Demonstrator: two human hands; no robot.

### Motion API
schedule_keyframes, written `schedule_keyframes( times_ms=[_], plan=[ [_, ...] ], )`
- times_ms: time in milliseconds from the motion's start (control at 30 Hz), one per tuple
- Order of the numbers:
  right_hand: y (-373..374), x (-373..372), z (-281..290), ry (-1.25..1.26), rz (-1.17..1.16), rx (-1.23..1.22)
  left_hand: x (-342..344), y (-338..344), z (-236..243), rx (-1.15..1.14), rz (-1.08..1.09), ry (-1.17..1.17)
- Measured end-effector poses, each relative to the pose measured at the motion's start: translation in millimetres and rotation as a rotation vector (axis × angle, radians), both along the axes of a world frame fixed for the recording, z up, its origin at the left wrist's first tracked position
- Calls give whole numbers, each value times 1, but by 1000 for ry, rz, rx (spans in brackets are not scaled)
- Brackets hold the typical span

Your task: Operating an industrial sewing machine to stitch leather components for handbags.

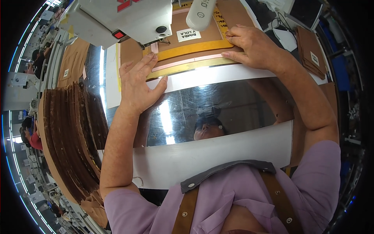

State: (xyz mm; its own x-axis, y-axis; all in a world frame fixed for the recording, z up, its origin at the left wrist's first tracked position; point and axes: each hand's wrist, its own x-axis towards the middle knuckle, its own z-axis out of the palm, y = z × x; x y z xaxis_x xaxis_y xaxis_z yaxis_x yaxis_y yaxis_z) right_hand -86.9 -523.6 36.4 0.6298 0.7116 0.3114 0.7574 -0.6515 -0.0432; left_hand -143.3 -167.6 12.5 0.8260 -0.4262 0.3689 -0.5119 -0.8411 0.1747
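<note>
A yellow frame-like template [187,50] lies around a brown panel [210,34] that carries a white printed label [188,35]. The white sewing machine head [128,19] stands over its left part. My left hand [141,85] rests flat at the template's near left corner, fingers stretched toward the machine's presser foot area and thumb spread. At the near right corner, my right hand [255,46] presses down with its thumb on the near edge and its fingers on the right side. Pale pink and yellow strips [191,62] run along the near edge.
A shiny metal plate [210,105] and a white board [218,150] lie in front of me. A thick stack of brown pieces [70,128] stands at left. More labelled brown panels [310,52] lie at right. A white handheld-shaped device [200,15] hangs above the panel.
</note>
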Motion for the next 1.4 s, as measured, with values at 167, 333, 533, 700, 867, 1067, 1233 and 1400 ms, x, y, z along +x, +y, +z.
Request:
schedule_keyframes(
  times_ms=[167, 333, 533, 700, 867, 1067, 1233, 1400],
  plan=[
    [-23, -2, -2, 90, -56, 72, 4, -20, -1, 48, -9, -29],
    [-22, 2, -5, -10, 8, 49, 5, -18, 0, 94, 2, 7],
    [-18, 2, 0, -18, 9, 23, 5, -18, 1, 91, 2, -1],
    [-17, -1, -2, -32, -16, 8, 5, -17, 1, 99, -8, -16],
    [-20, 0, -2, -32, 20, 54, 6, -17, 2, 117, -14, -29],
    [-18, 0, -4, 4, -21, 85, 6, -16, 3, 110, -14, -31],
    [-15, 5, 13, 68, -52, -46, 6, -19, -1, 71, -6, -92],
    [30, 4, 7, -144, 57, -32, 4, -22, -5, 40, 21, -166]
  ],
)
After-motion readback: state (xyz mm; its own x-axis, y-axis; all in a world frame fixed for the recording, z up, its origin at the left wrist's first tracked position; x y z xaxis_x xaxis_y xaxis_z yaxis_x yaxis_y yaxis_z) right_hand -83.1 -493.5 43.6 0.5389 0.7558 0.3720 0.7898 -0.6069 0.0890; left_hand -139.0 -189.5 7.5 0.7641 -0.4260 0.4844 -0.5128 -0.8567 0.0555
